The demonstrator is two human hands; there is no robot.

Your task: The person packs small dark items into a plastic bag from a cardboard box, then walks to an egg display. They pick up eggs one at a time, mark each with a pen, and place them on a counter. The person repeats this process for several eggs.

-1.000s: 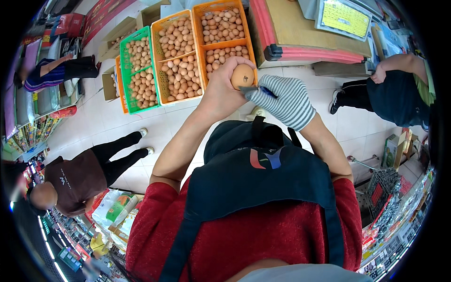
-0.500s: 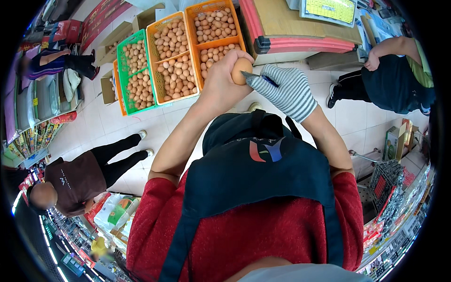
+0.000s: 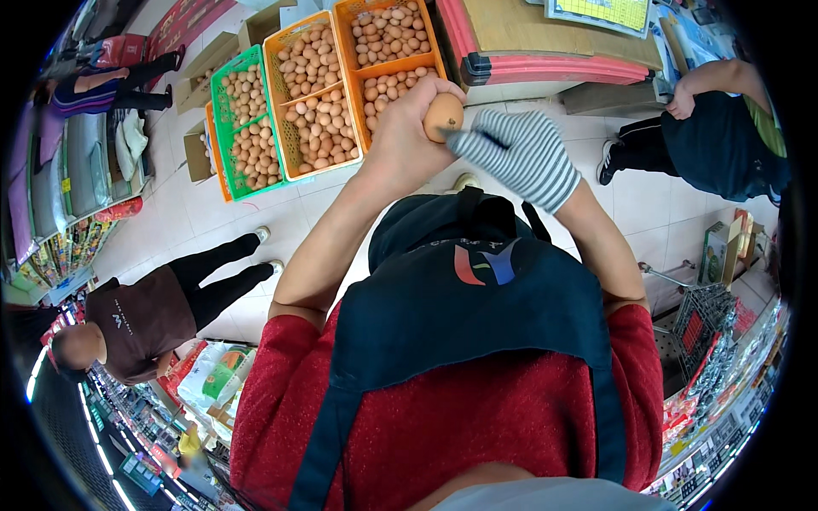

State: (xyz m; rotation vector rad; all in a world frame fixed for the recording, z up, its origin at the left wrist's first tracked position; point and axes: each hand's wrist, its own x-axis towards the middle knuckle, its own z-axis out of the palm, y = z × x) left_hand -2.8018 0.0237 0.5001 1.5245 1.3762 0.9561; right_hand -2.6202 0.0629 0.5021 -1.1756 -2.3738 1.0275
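Note:
My left hand (image 3: 403,136) is bare and holds a brown egg (image 3: 444,116) up in front of me. My right hand (image 3: 518,156) wears a striped grey-and-white glove and grips a dark pen (image 3: 480,136) whose tip touches the egg's shell. Both hands are raised above a dark apron and red shirt. Beyond them, on the floor, stand orange crates (image 3: 282,51) and a green crate (image 3: 219,129) filled with several brown eggs.
A red-edged counter (image 3: 545,68) with a yellow sheet stands at the top right. One person in dark clothes stands at the right (image 3: 716,136), another in a brown shirt at the lower left (image 3: 145,319). Shop shelves line the left and lower edges.
Both hands with the egg and pen stay together and have shifted slightly upward in view. The pen tip stays on the egg. The crates have moved toward the top edge.

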